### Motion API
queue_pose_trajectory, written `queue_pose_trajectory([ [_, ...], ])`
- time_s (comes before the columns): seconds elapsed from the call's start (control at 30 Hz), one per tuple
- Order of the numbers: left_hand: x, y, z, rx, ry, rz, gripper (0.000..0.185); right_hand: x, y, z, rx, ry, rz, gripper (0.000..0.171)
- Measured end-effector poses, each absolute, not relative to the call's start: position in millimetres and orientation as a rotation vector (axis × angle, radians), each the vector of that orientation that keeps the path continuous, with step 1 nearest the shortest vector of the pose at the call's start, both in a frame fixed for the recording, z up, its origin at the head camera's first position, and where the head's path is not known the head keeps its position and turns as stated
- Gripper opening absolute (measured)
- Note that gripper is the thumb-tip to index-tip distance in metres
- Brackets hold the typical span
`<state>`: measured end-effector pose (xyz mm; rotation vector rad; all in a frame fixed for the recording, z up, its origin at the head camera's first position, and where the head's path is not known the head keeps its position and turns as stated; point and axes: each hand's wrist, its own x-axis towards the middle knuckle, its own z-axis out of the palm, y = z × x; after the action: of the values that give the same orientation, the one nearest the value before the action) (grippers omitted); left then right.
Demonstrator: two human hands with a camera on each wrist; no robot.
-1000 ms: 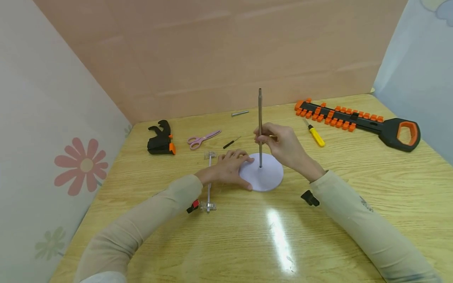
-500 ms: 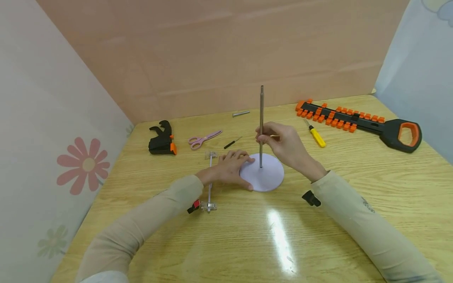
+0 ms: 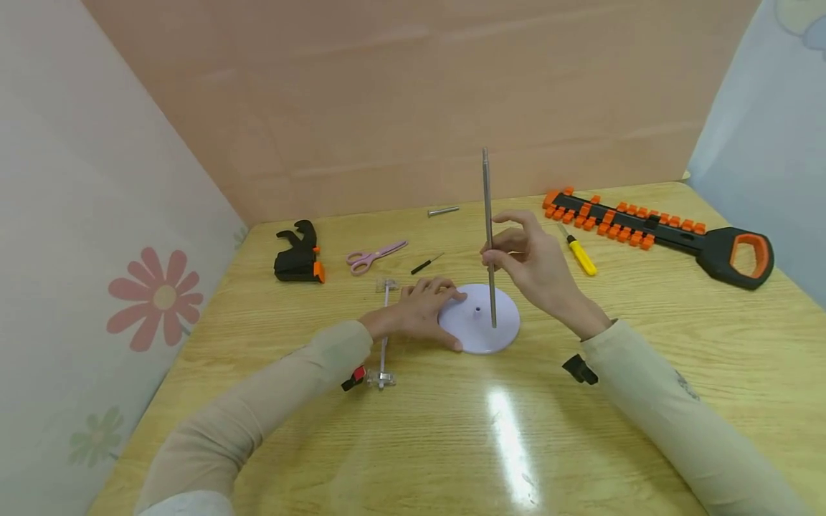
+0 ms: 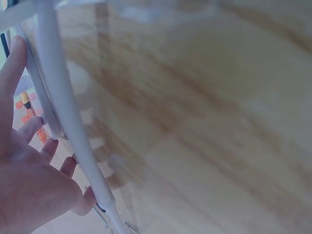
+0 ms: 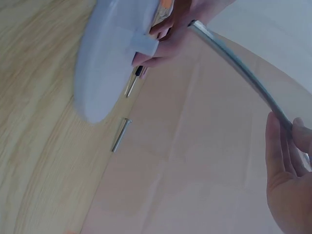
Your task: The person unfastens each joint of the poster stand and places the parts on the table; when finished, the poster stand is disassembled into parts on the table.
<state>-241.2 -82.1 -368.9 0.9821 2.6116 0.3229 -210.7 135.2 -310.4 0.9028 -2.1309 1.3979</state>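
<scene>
Head view: right hand (image 3: 535, 269) pinching rod (image 3: 488, 222)

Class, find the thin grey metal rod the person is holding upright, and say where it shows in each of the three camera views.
Head view: the thin grey metal rod stands at centre, pinched by the right hand.
Left wrist view: not clearly in it.
Right wrist view: it runs diagonally from top centre to the right edge.
Shared landmark: the round white disc base, also seen edge-on at the left wrist.
</scene>
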Motion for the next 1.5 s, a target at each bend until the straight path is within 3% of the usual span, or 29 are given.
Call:
queue_pose_trajectory([
  [0.3, -240, -84, -368, 0.976, 2.626, 0.321, 0.09, -213, 145, -312, 0.89, -2.094, 1.342, 0.021],
  [0.8, -239, -84, -371, 0.971, 2.616, 0.338, 0.09, -206, 154, -311, 0.852, -2.183, 1.446, 0.04],
  [1.5, -241, -84, -371, 0.998, 2.6, 0.344, 0.09, -202, 172, -323, 0.88, -2.326, 1.406, 0.039],
])
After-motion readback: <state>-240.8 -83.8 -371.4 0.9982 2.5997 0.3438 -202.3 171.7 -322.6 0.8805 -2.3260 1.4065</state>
